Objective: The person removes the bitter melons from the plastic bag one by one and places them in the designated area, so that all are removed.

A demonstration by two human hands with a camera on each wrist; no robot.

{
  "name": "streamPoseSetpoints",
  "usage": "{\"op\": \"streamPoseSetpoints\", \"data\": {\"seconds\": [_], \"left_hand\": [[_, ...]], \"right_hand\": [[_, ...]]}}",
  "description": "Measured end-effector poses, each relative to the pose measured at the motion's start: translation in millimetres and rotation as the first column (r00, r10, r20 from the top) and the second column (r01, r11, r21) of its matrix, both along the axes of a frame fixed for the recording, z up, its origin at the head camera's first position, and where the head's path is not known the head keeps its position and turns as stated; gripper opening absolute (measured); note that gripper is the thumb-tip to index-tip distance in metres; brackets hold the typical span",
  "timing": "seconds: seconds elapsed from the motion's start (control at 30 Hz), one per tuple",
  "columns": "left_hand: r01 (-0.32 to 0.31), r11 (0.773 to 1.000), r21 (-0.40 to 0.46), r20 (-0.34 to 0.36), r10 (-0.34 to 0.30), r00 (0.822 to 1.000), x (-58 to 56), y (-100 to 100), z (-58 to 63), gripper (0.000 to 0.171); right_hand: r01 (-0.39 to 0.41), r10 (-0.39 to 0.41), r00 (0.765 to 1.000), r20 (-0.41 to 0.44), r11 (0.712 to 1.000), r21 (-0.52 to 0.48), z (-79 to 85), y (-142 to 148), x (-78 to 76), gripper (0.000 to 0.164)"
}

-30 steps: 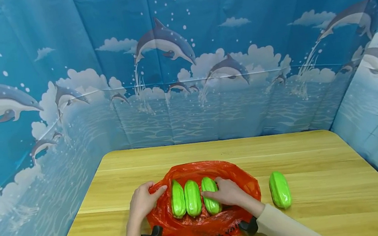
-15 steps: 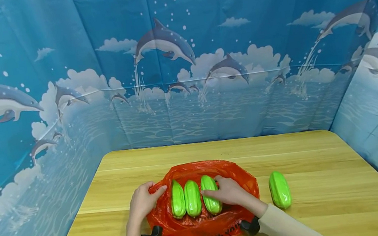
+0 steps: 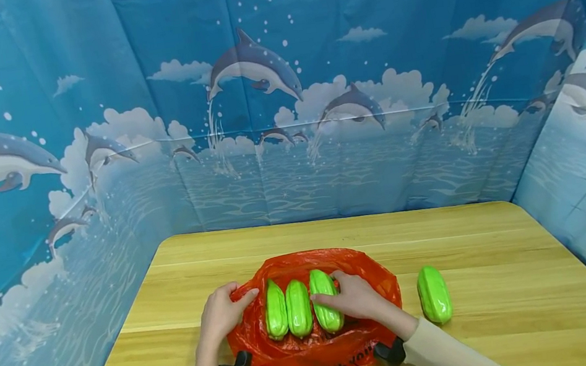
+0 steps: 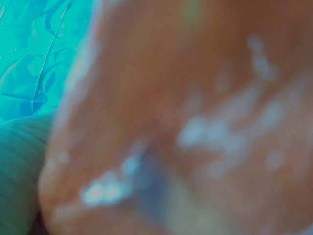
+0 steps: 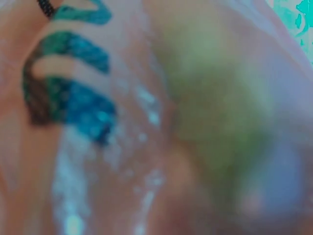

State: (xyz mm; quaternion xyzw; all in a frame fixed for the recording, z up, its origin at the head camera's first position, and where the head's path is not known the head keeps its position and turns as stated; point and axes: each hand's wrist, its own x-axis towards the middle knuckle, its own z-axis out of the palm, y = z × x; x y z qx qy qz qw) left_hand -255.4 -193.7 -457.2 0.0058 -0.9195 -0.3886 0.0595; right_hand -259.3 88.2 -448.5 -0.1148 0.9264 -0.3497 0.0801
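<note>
A red plastic bag (image 3: 318, 361) lies spread with its mouth up on the table. Inside it, side by side, are three glossy, bright green oblong gourds: a left one (image 3: 275, 312), a middle one (image 3: 299, 309) and a right one (image 3: 322, 285). My left hand (image 3: 223, 311) holds the bag's left rim, thumb on the inner side. My right hand (image 3: 358, 296) reaches into the bag and grips the right gourd, thumb across its front; its other fingers are partly hidden behind the gourd. Blurred bag plastic (image 4: 205, 147) fills most of the left wrist view.
A further green gourd (image 3: 434, 294) lies on the wooden table (image 3: 509, 277), right of the bag. A blue dolphin-print curtain (image 3: 292, 177) stands behind the table and along both sides. Blurred plastic with dark lettering (image 5: 88, 93) covers much of the right wrist view.
The right gourd's far end has risen slightly and tipped a little leftward in my right hand. The bag's right rim has shifted slightly inward. My left hand stays in place.
</note>
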Motion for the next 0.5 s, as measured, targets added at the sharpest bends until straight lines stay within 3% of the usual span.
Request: {"op": "streamPoseSetpoints", "data": {"seconds": [0.5], "left_hand": [[-0.006, 1.0, -0.005, -0.011, 0.005, 1.0, 7.2, 2.9, 0.4, 0.039]], "right_hand": [[0.03, -0.03, 0.999, -0.017, 0.999, -0.019, 6.6, 5.6, 5.4, 0.087]]}}
